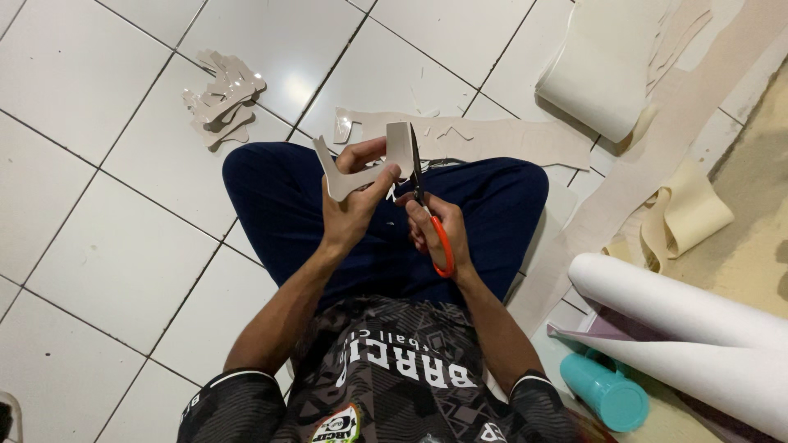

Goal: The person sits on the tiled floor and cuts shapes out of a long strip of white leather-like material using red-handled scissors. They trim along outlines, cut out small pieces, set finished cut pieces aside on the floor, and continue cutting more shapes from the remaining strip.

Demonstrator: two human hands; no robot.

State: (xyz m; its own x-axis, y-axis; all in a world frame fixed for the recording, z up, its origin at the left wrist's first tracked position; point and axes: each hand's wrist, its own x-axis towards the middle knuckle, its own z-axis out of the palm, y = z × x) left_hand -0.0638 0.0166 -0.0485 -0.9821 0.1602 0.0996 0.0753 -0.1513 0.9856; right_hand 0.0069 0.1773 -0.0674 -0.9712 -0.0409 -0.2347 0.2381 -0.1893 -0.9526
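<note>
White tiled floor [98, 246]. Cut beige pieces [222, 98], a long offcut strip [492, 135], white rolls [689, 328] and a teal cup [607, 394] lie on it.

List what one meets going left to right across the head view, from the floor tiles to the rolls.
Stack of cut beige pieces → left hand holding a cut-out piece → right hand with orange-handled scissors → beige sheet roll → teal cup → white roll.
</note>
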